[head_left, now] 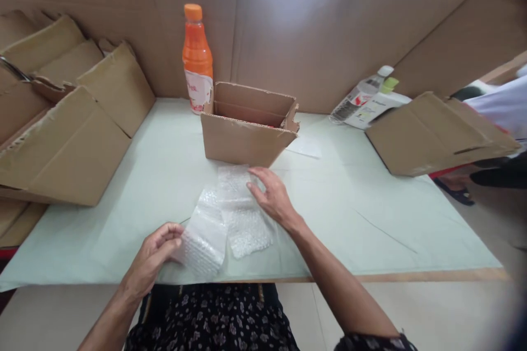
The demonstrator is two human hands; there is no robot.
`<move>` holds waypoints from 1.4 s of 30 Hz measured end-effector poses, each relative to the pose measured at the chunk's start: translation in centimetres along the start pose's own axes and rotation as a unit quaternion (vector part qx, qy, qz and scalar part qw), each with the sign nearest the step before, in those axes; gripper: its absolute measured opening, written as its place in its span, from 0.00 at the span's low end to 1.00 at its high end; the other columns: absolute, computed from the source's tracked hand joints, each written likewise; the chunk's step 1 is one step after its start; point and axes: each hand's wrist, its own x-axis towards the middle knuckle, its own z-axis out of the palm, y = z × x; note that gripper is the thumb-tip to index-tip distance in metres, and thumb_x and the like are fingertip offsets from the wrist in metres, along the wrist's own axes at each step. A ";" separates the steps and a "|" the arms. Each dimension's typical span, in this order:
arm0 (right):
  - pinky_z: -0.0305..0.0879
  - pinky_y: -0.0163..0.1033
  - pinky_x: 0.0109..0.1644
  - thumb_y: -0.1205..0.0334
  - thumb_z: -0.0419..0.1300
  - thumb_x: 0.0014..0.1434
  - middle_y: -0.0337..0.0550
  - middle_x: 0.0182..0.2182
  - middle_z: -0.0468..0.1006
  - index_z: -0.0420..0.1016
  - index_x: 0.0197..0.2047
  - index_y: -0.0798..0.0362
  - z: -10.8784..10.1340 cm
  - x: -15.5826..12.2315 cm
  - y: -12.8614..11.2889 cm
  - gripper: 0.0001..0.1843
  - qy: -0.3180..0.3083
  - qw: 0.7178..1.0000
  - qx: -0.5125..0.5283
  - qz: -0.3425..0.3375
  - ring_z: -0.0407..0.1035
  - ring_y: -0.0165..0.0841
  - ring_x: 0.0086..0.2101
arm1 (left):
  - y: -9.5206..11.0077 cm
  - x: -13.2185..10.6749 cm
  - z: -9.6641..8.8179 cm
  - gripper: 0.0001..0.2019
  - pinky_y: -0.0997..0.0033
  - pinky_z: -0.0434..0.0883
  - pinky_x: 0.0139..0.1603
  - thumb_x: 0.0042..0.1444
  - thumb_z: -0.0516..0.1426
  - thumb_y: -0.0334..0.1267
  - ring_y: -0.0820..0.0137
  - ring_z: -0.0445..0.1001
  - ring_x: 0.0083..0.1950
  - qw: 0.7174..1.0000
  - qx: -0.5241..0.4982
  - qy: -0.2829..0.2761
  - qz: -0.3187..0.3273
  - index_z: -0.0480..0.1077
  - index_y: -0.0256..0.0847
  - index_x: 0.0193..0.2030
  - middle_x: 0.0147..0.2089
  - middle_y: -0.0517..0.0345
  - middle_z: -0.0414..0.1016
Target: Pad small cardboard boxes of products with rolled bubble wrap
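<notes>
Two clear bubble wrap pieces lie partly overlapping near the front of the table. The left bubble wrap piece (203, 238) has its near-left edge pinched between the thumb and fingers of my left hand (158, 249). At the right edge of the other bubble wrap piece (249, 227), my right hand (273, 197) rests with thumb and fingers curved and apart, the tips at the sheet's upper part. Just beyond the wrap stands a small open-topped cardboard box (242, 140). Something red shows a little inside it, mostly hidden by the front wall.
An orange bottle (197, 60) stands behind the box. Larger cardboard boxes (69, 142) crowd the left. At right are a clear bottle (362, 93), a white container (376, 107) and a tilted cardboard box (432, 137). Cardboard walls back the pale green table (341, 219). Another person is partly visible far right.
</notes>
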 end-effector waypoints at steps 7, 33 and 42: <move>0.68 0.50 0.58 0.60 0.57 0.62 0.48 0.62 0.72 0.67 0.64 0.51 -0.1 5.8 2.8 0.28 -0.054 0.998 -0.026 0.036 0.67 0.44 0.58 | 0.8 0.6 2.2 0.32 0.71 0.67 0.32 0.47 0.66 0.53 0.69 0.70 0.29 0.999 0.031 0.040 -0.016 0.69 0.38 0.55 0.30 0.60 0.73; 0.73 0.49 0.48 0.56 0.56 0.54 0.56 0.53 0.78 0.66 0.62 0.58 -1.7 8.8 7.0 0.32 0.109 0.977 0.096 0.159 0.74 0.45 0.49 | 12.7 19.6 8.7 0.23 0.62 0.74 0.52 0.54 0.56 0.34 0.63 0.78 0.49 0.946 0.102 0.122 0.282 0.68 0.33 0.57 0.54 0.43 0.77; 0.70 0.44 0.49 0.56 0.54 0.61 0.51 0.49 0.81 0.67 0.63 0.56 -0.8 5.7 6.2 0.28 0.043 0.983 -0.040 0.172 0.75 0.39 0.44 | 9.0 15.0 6.1 0.23 0.49 0.66 0.61 0.50 0.60 0.39 0.53 0.72 0.56 0.926 0.220 0.182 0.246 0.71 0.34 0.54 0.52 0.42 0.75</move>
